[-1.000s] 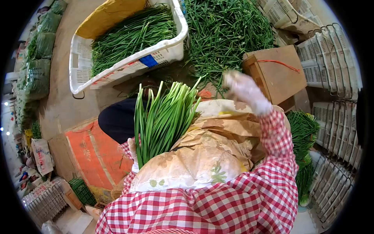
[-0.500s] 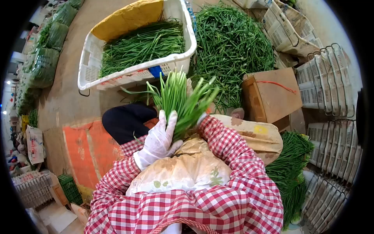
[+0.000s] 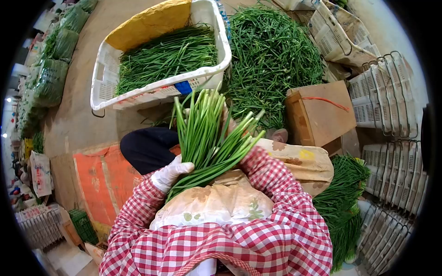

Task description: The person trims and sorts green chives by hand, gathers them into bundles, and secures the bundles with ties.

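A loose bunch of green chives (image 3: 202, 133) rises in front of my lap, its pale cut ends fanned upward and some stalks leaning right. My left hand (image 3: 171, 174), in a white glove, is closed around the lower left of the bunch, thumb across the stalks. The right checked sleeve (image 3: 269, 172) reaches behind the leaning stalks, which hide my right hand and its fingers. Under the bunch lies a stained, light-coloured apron (image 3: 212, 204) over my lap.
Ahead stands a white crate (image 3: 152, 89) part-filled with chives. Right of it are a large heap of greens (image 3: 276, 60) and a wooden box (image 3: 322, 110). More chives (image 3: 343, 207) lie at my right, beside stacked white crates (image 3: 391, 170). Bagged greens (image 3: 50, 83) line the left.
My left hand has moved down and left, from flat against the stalks to wrapped around them. The bunch has spread wider, and my right hand has gone out of sight behind it.
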Motion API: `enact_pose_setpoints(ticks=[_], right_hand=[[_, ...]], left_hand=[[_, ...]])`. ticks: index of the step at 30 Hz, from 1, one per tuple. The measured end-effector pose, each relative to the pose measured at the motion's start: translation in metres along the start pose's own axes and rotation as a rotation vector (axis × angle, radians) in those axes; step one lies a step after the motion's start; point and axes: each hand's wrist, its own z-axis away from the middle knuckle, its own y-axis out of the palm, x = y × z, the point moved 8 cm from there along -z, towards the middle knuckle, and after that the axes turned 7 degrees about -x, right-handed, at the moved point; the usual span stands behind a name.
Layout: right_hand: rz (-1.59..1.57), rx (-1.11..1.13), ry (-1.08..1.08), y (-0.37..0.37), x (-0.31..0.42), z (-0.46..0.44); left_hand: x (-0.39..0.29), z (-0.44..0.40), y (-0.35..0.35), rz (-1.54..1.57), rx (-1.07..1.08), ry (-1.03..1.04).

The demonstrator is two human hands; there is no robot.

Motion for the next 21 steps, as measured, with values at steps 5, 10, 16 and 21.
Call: enact_pose_setpoints(ticks=[5,10,16,21], right_hand=[[0.542,-0.091,-0.611,-0.009,0.132,0.052],[1.307,-0.394,-0.275,0.022,0.064,0.095],[1.23,-0.265,-0.493,0.029,0.04,0.098],[1.881,0.107,-1.26,0.051,0.081,0.119]], left_hand=[[0.0,0.027,0.0,0.002,-0.086,-0.156],[0.002,0.038,0.007,0.169,-0.173,-0.142],[0.007,0.044,0.012,0.121,-0.103,-0.101],[0.023,0.042,0.01,-0.025,-0.094,-0.113]])
